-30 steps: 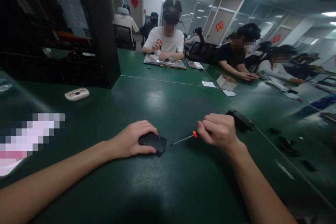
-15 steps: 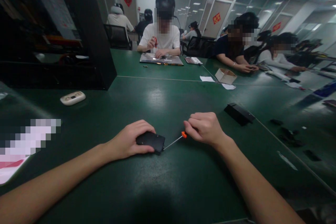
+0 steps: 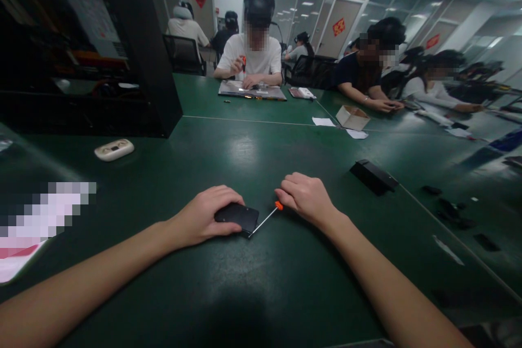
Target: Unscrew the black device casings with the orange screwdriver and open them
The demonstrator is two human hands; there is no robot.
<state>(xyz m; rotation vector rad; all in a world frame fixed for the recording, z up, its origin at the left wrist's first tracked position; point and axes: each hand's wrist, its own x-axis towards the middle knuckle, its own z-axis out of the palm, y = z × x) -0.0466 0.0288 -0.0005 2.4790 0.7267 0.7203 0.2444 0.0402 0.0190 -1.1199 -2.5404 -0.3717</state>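
Observation:
My left hand is closed around a flat black rectangular case, thumb along its near side and fingers over the far side. My right hand is wrapped around the handle of a screwdriver. Only the orange end of that handle shows; the rest is hidden in the fist. Its thin metal shaft slants down to the left, and the tip lies at the near right corner of the case. Whether the tip touches the case I cannot tell.
A larger black part lies on the green table to the right, with small dark pieces beyond it. On the left are a white earbud case and a black cabinet. A person works opposite, near a small box.
My right hand has moved left and brought the screwdriver with it. The tip has slid from the case's right end to its near corner. My left hand keeps its hold.

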